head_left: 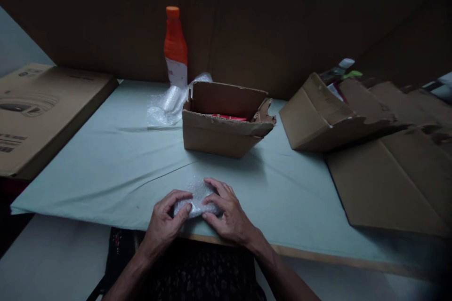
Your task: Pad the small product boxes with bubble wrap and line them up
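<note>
Both my hands rest at the near edge of the pale green table (106,160), closed around a small bundle of bubble wrap (197,197). My left hand (164,221) pinches its left end with thumb and fingers. My right hand (226,211) covers the right side, fingers curled over the top. What the wrap holds inside is hidden. Beyond the bundle stands an open cardboard box (226,127) with something red lying in it.
An orange bottle (175,47) stands at the back with loose bubble wrap (165,106) beside it. A flat printed carton (38,113) lies at the left. Torn cardboard boxes and sheets (370,150) cover the right side. A brown wall runs behind.
</note>
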The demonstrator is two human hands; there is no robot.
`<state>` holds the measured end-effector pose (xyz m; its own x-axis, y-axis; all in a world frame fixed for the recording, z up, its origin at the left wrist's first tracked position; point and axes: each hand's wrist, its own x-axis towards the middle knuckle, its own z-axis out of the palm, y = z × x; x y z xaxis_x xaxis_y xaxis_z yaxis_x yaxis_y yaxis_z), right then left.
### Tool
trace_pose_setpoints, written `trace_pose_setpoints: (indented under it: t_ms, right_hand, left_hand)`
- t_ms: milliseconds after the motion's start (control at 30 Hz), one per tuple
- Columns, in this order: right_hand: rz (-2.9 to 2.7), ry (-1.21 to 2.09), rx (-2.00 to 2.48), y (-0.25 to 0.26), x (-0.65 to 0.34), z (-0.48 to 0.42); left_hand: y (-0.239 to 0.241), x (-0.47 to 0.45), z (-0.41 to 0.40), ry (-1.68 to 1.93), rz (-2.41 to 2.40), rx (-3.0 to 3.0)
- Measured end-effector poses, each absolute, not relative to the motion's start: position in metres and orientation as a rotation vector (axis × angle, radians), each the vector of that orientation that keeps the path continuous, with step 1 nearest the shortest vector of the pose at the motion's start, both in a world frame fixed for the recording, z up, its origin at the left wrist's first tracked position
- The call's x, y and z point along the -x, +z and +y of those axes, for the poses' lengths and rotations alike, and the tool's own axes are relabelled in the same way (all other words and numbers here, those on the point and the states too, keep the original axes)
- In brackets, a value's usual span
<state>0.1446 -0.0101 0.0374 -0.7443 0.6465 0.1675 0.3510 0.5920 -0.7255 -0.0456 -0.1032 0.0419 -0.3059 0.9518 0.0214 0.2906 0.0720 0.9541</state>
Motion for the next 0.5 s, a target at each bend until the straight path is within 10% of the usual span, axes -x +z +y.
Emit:
trace_pose_setpoints:
  t_ms: [500]
  right_hand:
    - [-2.570, 1.071, 0.618, 0.0457, -0.1406, -0.0065]
  left_hand:
    - [0.0495, 0.0485, -0.1084, 1.284, 1.584, -1.421]
